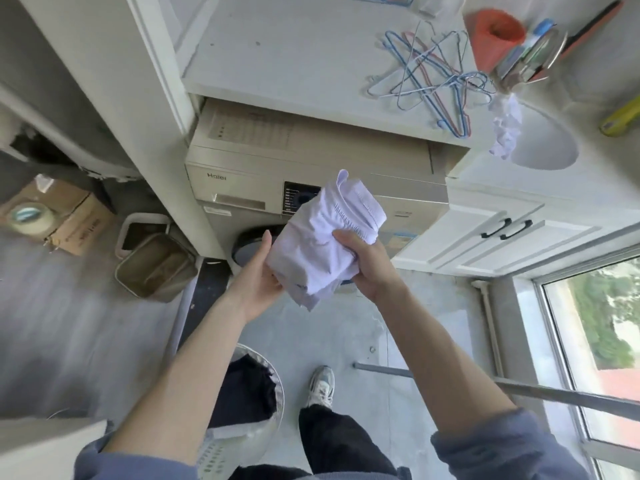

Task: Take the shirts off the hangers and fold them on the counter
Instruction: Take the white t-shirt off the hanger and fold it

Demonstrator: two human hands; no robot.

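Shirt [325, 237] is a pale white-lilac thing, already folded into a chunky packet. It's held up in the air in front of the Haier washing machine [242, 154], so not on the surface [294, 46] yet. A stitched hem and a gathered-looking edge show at the top, and the bottom corner hangs loose and wrinkly.

The right hand [367, 265] grips it from the right side, fingers curled into the cloth. The left hand [258, 278] sits against the lower left edge with the thumb sticking straight up beside the fabric. Its fingers are buried behind the cloth, so I can't tell if they're curled or flat. The packet also covers part of the washer's control panel and a chunk of the round door.

Up on the white surface there's a tangled heap of thin wire hangers [436, 81], coated blue, pink and white. They're near a round sink basin [547, 147] with a crumpled white cloth [507, 128] at its rim. The top-right clutter is cut off and blurry.

Down by the person's feet, a white perforated plastic laundry basket [266, 441] holds dark clothes [242, 389], partly hidden by the left forearm.
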